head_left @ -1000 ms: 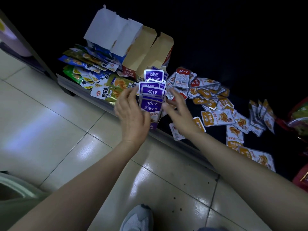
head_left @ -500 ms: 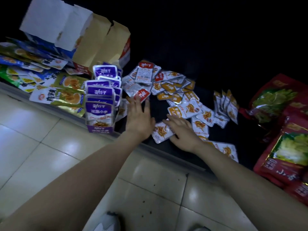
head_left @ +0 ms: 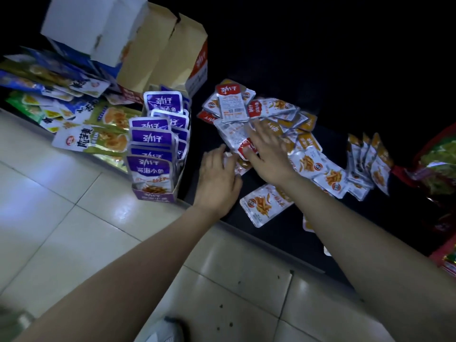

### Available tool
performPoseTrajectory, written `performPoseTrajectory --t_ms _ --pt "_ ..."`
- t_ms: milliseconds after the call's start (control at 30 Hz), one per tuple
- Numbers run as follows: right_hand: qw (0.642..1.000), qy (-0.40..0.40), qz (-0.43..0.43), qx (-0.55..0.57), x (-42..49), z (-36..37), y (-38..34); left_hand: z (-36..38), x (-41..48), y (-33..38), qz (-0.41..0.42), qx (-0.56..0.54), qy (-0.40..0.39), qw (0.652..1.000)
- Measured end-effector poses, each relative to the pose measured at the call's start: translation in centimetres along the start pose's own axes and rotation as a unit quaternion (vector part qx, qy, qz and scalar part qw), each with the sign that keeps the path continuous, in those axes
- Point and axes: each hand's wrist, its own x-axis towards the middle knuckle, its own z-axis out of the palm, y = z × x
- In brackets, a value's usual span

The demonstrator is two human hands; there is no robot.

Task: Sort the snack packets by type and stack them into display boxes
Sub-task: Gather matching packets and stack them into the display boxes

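1. Dark shelf [head_left: 350,218] by tiled floor [head_left: 74,218]: full purple display box [head_left: 153,195], loose red packets [head_left: 232,107] beside.
2. Gathering reds: right hand [head_left: 269,154] flat, fingers [head_left: 257,132] spread; left hand [head_left: 217,178] curled, grip unclear.
3. Next: likely bunch, lift.

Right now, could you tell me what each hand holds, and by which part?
The right hand lies flat on the red-topped packets, holding none. The left hand curls its fingertips at the edge of a small packet; a firm grip cannot be confirmed.
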Motion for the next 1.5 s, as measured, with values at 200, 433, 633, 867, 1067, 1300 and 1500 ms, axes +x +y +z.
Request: performPoseTrajectory --t_ms 200,433,633,867,1067,1300,1500 --pt "0.992 0.084 -0.024 -0.090 -2.1 0.9 1.4 -0.1 2.6 -0.4 -0.042 0.014 0.040 0.998" --pt "0.978 0.204 0.005 -0.043 -1.2 -2.1 2.3 0.8 6.6 0.8 -0.070 0.000 -0.048 0.996" --pt "0.995 0.032 0.059 -0.079 -0.2 -0.8 3.8 1.3 4.3 0.2 0.028 -0.001 0.058 0.998" --pt "0.989 0.103 0.047 -0.099 -3.2 -0.3 4.7 1.2 2.2 0.2 0.054 -0.030 0.027 0.998" --pt "0.987 0.148 0.040 0.053 -3.0 -1.2 0.6 -3.5 -1.3 2.0 0.136 0.002 0.171 0.976" --pt "0.910 -0.107 0.148 0.373 -1.6 -0.5 -10.7 -11.7 -4.3 0.0 -0.041 -0.023 0.397 0.917" --pt "0.846 -0.197 0.218 0.445 -0.3 2.1 -15.1 -11.8 -5.9 -7.2 -0.281 -0.347 0.116 0.887"
